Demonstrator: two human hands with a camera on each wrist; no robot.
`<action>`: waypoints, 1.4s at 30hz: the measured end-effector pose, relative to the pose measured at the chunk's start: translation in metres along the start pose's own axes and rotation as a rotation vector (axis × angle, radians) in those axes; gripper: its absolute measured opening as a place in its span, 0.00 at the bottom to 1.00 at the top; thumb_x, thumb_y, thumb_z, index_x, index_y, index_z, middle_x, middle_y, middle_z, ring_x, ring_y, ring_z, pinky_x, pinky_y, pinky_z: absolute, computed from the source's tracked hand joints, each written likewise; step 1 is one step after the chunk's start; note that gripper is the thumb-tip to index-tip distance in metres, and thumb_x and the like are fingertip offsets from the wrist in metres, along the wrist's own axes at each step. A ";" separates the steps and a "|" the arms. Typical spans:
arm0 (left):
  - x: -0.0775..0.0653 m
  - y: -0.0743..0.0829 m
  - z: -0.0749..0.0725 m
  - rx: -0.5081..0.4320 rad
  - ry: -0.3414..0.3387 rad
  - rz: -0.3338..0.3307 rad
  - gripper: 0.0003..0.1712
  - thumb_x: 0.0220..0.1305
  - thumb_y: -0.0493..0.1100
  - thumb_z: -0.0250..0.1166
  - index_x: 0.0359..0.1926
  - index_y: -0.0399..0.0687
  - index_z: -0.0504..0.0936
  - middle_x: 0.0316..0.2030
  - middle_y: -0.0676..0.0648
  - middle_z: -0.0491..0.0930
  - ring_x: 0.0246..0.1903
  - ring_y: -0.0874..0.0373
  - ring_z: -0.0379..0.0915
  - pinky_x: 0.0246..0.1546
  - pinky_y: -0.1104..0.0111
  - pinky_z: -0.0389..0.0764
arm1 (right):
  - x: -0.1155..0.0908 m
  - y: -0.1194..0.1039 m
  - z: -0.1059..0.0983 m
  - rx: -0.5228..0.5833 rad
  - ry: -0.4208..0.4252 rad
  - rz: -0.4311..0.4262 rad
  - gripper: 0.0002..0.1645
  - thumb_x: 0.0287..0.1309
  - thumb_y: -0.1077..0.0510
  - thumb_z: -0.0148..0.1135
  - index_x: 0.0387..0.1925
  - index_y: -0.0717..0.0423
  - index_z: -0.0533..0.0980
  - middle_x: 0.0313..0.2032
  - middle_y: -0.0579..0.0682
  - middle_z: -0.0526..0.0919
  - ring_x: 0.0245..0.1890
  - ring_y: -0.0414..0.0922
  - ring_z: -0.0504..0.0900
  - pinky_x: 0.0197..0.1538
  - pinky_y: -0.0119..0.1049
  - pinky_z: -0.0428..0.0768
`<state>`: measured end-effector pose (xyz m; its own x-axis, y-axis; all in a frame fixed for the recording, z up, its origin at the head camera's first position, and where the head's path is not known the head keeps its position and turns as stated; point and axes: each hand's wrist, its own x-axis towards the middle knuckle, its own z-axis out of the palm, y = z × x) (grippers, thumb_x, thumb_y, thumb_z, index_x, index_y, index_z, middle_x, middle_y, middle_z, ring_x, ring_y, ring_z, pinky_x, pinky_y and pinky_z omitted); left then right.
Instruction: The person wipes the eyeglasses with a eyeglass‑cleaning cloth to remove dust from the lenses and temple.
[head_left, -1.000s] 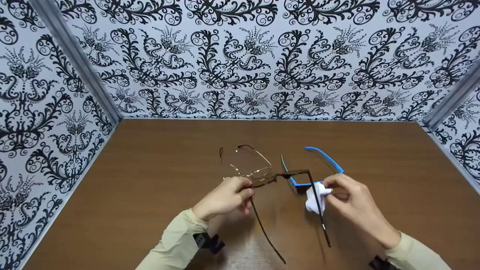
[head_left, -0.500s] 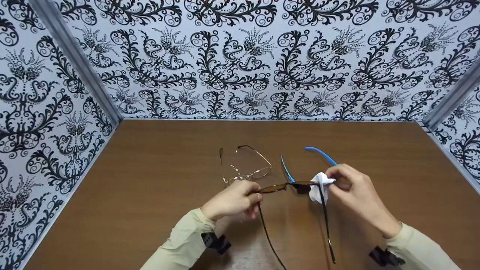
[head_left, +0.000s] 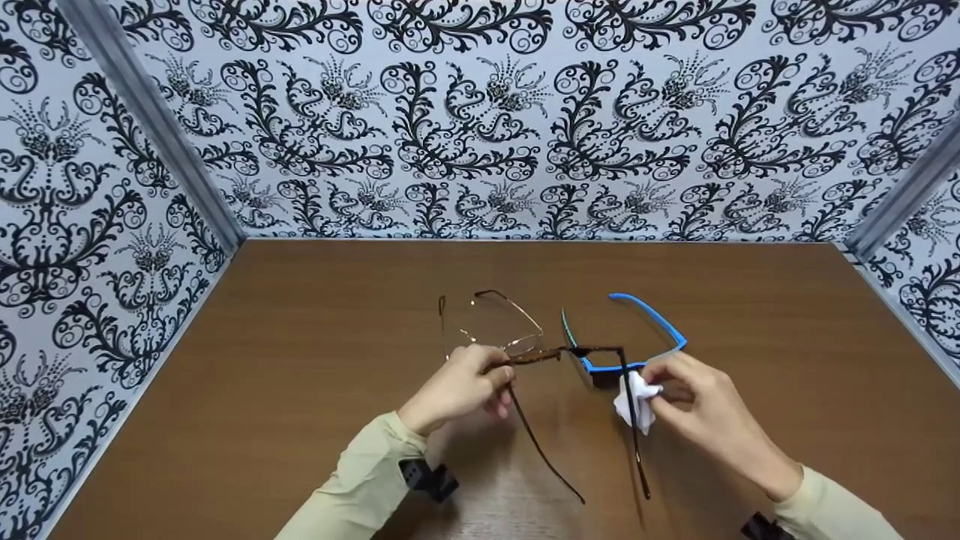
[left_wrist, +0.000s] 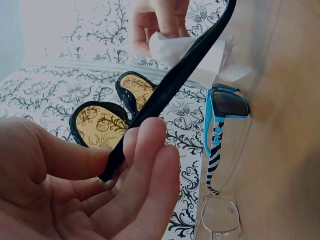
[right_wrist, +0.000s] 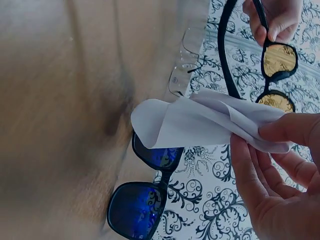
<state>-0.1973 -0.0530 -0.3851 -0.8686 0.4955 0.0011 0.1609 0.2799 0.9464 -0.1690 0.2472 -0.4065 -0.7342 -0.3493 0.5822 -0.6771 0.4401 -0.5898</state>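
My left hand (head_left: 461, 386) pinches dark-framed glasses with amber lenses (left_wrist: 102, 125) at one hinge corner, holding them above the table with both temples unfolded toward me. Between the thumb and fingers of my right hand (head_left: 705, 412) is a crumpled white cloth (right_wrist: 200, 122). In the head view the cloth hangs beside the far temple of the dark glasses and overlaps it. Behind the cloth, blue-framed sunglasses (head_left: 667, 326) with dark lenses lie on the table, temples open. Thin metal-rimmed glasses (head_left: 529, 307) rest behind my left hand, which partly covers them.
The brown wooden table (head_left: 322, 315) runs back to a wall (head_left: 480, 135) covered in black-and-white scroll pattern. Similar patterned panels stand at the left and right sides, with grey strips at the corners. Dark wrist cameras (head_left: 427, 480) are strapped under both sleeves.
A half second ago the dark glasses were lower, with the cloth at their right lens. Now they are raised and tilted, and the cloth is lower, off that lens.
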 end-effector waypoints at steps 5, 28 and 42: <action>0.001 -0.001 -0.004 -0.028 0.053 -0.021 0.09 0.68 0.28 0.52 0.31 0.30 0.76 0.19 0.40 0.79 0.18 0.51 0.80 0.25 0.62 0.84 | -0.009 0.002 0.002 0.021 -0.063 -0.072 0.27 0.34 0.85 0.63 0.34 0.58 0.77 0.34 0.49 0.78 0.33 0.36 0.80 0.32 0.27 0.82; -0.004 0.003 0.002 -0.027 0.050 0.037 0.09 0.68 0.28 0.51 0.30 0.31 0.75 0.20 0.39 0.80 0.20 0.45 0.81 0.25 0.61 0.84 | -0.001 0.003 0.001 0.122 -0.076 0.143 0.20 0.45 0.83 0.60 0.35 0.60 0.77 0.36 0.52 0.80 0.35 0.39 0.82 0.35 0.34 0.83; -0.007 0.004 0.015 0.008 0.024 0.045 0.11 0.67 0.28 0.52 0.27 0.35 0.76 0.17 0.44 0.79 0.17 0.51 0.80 0.23 0.63 0.83 | 0.014 0.003 -0.005 0.099 0.170 0.277 0.15 0.47 0.80 0.64 0.36 0.64 0.79 0.34 0.52 0.81 0.35 0.39 0.83 0.37 0.29 0.82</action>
<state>-0.1838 -0.0428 -0.3860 -0.8711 0.4884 0.0518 0.2039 0.2638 0.9428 -0.1811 0.2480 -0.3972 -0.8778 -0.0814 0.4721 -0.4608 0.4134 -0.7853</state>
